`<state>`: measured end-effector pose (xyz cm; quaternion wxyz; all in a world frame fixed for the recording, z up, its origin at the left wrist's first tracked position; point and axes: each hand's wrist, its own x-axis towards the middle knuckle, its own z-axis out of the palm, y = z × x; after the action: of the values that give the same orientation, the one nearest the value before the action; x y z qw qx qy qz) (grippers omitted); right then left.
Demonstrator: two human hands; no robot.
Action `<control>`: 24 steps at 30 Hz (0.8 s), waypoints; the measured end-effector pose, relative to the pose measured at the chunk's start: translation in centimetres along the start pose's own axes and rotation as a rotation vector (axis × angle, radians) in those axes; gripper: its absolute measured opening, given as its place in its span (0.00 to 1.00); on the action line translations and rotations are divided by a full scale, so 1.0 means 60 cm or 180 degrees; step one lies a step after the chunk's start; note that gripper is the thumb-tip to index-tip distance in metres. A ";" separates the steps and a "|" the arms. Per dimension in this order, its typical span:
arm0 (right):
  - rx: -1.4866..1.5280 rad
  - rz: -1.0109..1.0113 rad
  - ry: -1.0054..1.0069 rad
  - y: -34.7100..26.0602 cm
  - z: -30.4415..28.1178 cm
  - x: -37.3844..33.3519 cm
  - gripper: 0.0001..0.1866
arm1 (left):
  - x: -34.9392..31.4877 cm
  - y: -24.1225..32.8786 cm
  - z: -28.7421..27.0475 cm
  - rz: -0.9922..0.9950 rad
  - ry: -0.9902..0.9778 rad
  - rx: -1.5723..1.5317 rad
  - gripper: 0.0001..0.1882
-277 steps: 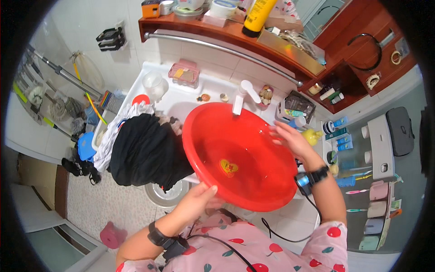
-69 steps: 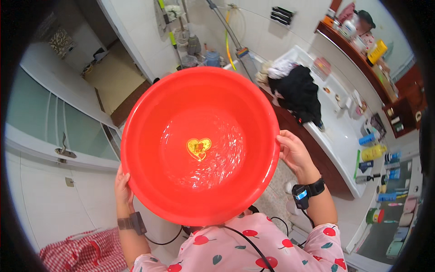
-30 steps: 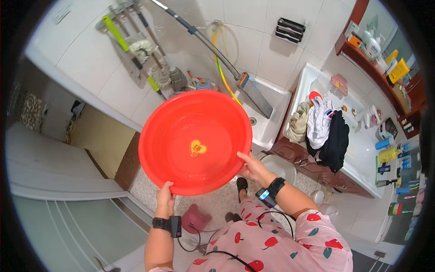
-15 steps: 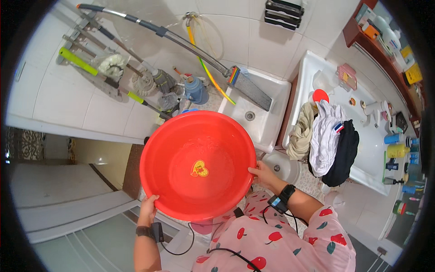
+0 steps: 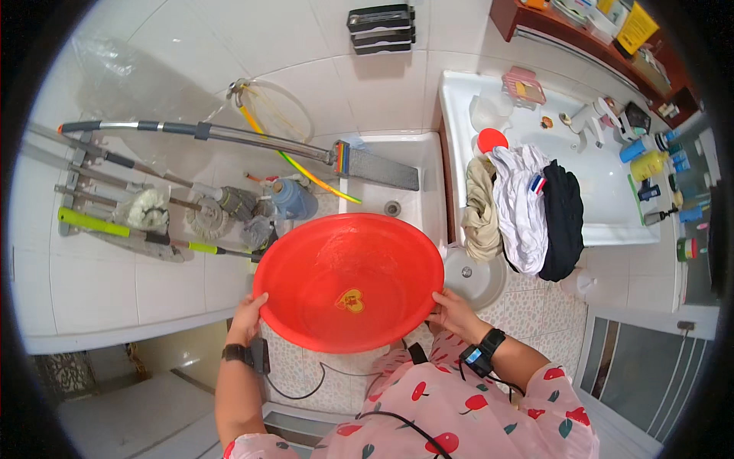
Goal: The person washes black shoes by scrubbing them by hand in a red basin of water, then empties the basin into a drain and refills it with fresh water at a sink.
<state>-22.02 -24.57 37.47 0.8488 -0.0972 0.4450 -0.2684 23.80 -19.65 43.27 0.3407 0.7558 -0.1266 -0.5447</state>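
Note:
A large red plastic basin (image 5: 306, 306) is held up in front of me, with a little water shining in it and a yellow heart sticker on its bottom. My left hand (image 5: 247, 315) grips its rim on the left, thumb over the edge. On the opposite side my right hand (image 5: 451, 312) is closed round the rim. The basin's far edge overlaps the near part of a white mop sink (image 5: 428, 176), where the drain still shows. Across that sink lies the grey head of a flat mop (image 5: 378, 170).
Beige trousers (image 5: 482, 214), a white garment (image 5: 521, 206) and a black garment (image 5: 562, 222) hang over the washbasin's (image 5: 612, 191) front edge. A small white round tub (image 5: 485, 279) stands below. Mops, a blue thermos (image 5: 293, 200) and a yellow-green hose (image 5: 306, 172) are at left.
The basin has tilted, its far rim dropping and its near rim rising slightly. The whole view has turned, with the sinks shifting left and upright. Both hands keep hold of the rim.

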 end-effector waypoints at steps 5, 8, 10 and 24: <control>0.0439 -0.0248 -0.0108 -0.007 -0.018 0.011 0.17 | 0.101 0.067 0.011 0.0201 -0.0462 -0.0023 0.16; 0.0657 -0.0258 -0.0139 -0.012 -0.015 0.003 0.17 | 0.136 0.110 0.042 0.0375 -0.0513 -0.0018 0.13; 0.1126 -0.0119 -0.0097 -0.019 -0.001 -0.004 0.18 | 0.149 0.137 0.058 0.0327 -0.0688 -0.0036 0.12; 0.1708 -0.0361 -0.0365 -0.057 0.086 -0.009 0.14 | 0.266 0.197 0.102 0.0155 -0.1194 -0.1000 0.19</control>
<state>-19.37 -27.53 42.28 0.8516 0.0912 0.3031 -0.4178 26.35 -39.66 38.16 0.4376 0.5759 -0.1196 -0.6801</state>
